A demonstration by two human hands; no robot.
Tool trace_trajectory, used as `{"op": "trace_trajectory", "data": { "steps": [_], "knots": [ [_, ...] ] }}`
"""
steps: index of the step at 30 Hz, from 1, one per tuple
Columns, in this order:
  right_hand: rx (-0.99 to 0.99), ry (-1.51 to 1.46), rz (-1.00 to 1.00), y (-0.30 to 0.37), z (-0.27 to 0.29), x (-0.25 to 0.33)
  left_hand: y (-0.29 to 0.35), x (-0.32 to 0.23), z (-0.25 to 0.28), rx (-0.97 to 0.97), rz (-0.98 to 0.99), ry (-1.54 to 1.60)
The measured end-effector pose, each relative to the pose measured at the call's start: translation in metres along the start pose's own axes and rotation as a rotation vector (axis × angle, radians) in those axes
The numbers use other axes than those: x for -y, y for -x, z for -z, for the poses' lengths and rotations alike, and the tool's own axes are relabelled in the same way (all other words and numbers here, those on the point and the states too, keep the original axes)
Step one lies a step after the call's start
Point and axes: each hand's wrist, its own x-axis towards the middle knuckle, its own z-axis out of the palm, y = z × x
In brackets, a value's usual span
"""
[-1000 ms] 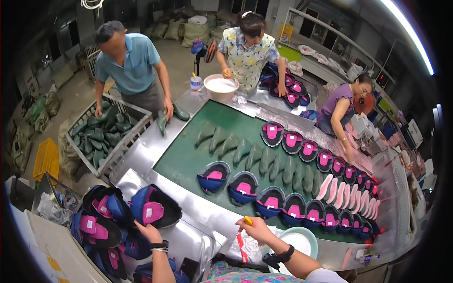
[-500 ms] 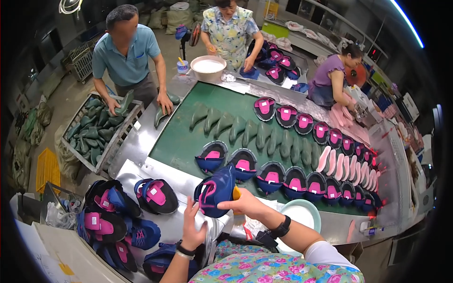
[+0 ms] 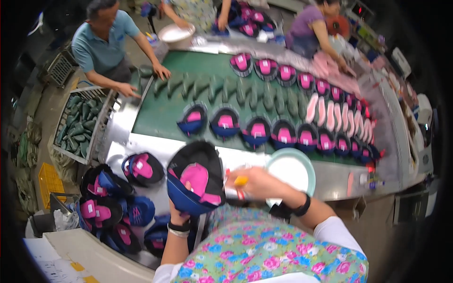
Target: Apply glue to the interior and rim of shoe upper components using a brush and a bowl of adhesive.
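We note L hand (image 3: 181, 214) fingers grasping blue/pink shoe upper (image 3: 196, 181); R hand (image 3: 259, 184) fingers clenched on yellow-tipped brush (image 3: 239, 181), white bowl (image 3: 292, 172) just beyond on bench (image 3: 339, 179).

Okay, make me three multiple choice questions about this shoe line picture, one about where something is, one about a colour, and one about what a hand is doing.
1. Where is the white bowl?
A. beside the right hand, at the near edge of the belt
B. inside the crate
C. on the floor

2. What colour is the belt?
A. red
B. green
C. yellow

3. What is the left hand doing?
A. lying flat on the table
B. holding up a shoe upper
C. reaching into the crate

Answers: 1 A, the bowl sits just right of the right hand by the belt's near edge. 2 B, the surface under the rows of uppers is green. 3 B, the hand grips the blue, black and pink shoe upper from below.
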Motion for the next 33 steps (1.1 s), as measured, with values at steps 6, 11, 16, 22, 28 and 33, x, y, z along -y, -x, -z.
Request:
{"op": "trace_trajectory", "data": {
  "steps": [6,11,16,22,28,33],
  "knots": [
    [-0.812,0.142,-0.324,0.111,0.043,-0.091,0.030,-0.055,-0.077,0.075,0.281,-0.021],
    [-0.968,-0.281,-0.923,0.201,0.016,-0.173,0.081,-0.050,-0.073,0.736,0.226,-1.087],
    [-1.025,-0.093,-0.794,0.238,-0.027,-0.219,0.068,-0.076,-0.094,0.518,1.113,0.032],
    [-0.966,0.046,-0.788,0.232,-0.048,-0.248,0.066,-0.019,-0.058,1.006,-0.128,-0.758],
    [-1.067,-0.129,-0.663,0.226,-0.002,-0.190,0.046,0.017,-0.140,0.391,0.616,-0.307],
    [-0.854,-0.497,-0.251,0.199,0.022,-0.116,0.038,0.048,-0.158,0.485,0.658,0.020]
  ]
}}
